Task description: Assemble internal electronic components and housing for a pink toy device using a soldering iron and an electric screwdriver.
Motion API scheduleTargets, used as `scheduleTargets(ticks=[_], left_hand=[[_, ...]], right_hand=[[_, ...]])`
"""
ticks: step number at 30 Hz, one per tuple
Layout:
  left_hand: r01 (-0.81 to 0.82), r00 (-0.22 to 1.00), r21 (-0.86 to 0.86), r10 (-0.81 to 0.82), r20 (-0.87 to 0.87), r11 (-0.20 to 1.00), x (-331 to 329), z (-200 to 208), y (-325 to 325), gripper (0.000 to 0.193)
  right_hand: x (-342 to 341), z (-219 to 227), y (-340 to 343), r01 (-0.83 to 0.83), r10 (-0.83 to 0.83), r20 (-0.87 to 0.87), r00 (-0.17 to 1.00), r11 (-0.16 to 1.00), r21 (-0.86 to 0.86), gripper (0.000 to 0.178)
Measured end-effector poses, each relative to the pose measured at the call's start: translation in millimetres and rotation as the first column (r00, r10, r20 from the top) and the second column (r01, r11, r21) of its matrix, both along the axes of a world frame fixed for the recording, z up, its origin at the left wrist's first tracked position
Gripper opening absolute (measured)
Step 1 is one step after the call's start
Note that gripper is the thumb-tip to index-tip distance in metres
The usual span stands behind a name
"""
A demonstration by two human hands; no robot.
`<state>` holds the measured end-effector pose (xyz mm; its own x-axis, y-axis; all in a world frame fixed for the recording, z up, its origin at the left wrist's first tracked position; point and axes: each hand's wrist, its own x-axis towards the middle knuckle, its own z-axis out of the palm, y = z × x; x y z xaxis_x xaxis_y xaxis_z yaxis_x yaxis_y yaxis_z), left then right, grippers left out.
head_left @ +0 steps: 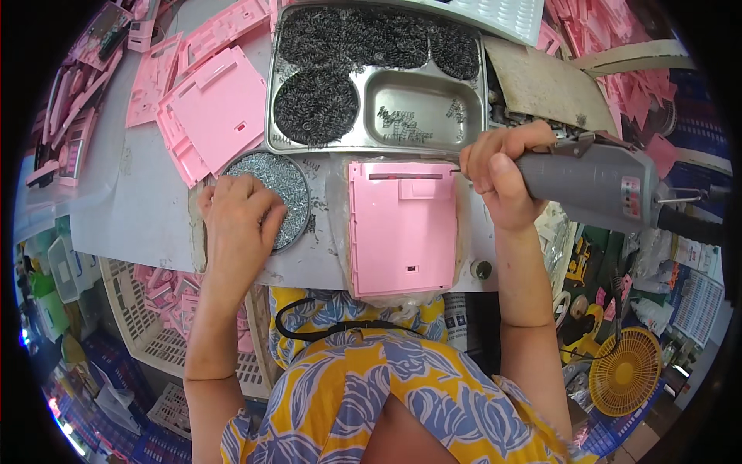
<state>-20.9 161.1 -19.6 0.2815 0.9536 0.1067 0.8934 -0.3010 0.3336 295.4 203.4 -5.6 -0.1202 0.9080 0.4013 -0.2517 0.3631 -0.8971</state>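
Observation:
My right hand (502, 166) is wrapped round the front of a grey electric screwdriver (591, 182), held sideways with its nose pointing left. Its narrow tip ends near the top right corner of a pink plastic panel (402, 240), which lies flat on a plastic-covered pad in front of me. My left hand (243, 220) reaches into a round dish of small silvery screws (282, 182), left of the panel. Its fingers curl down together at the screws; whatever they pinch is hidden.
Behind the panel stands a metal compartment tray (371, 147) with heaps of small black springs. Pink panels (216, 116) lie at the left, more at the far right. A white crate (131, 309) of pink parts sits below left; a yellow basket (626, 371) is lower right.

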Motion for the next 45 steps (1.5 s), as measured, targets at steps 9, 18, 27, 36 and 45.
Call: scheduleTargets(ticks=[9,18,27,36,45], left_hand=[[0.045,0.994,0.038,-0.048,0.097,0.998,-8.9,-10.1,12.8,0.010],[0.243,0.804,0.184,-0.304,0.511,0.952,63.4,2.2,-6.3,0.015],[0.153,0.839,0.243,-0.256,0.480,0.958,51.2,-3.9,-10.1,0.018],[-0.018,0.993,0.126,0.003,0.120,0.992,-9.8,-16.6,-1.0,0.018],[0.003,0.998,0.066,-0.006,0.058,0.998,-15.2,-17.0,11.0,0.016]], right_hand=[[3.5,37.1,10.0,-0.177,0.183,-0.072,0.980,0.980,0.087,0.020],[-60.6,66.8,-19.2,-0.365,0.360,-0.164,0.918,0.931,-0.003,0.030],[-80.3,59.1,-18.9,-0.378,0.368,-0.182,0.912,0.925,-0.023,0.029],[-91.5,13.1,22.8,-0.265,0.267,-0.096,0.959,0.964,0.030,0.022],[-97.9,-7.6,20.8,-0.224,0.219,0.108,0.970,0.974,0.037,0.025]])
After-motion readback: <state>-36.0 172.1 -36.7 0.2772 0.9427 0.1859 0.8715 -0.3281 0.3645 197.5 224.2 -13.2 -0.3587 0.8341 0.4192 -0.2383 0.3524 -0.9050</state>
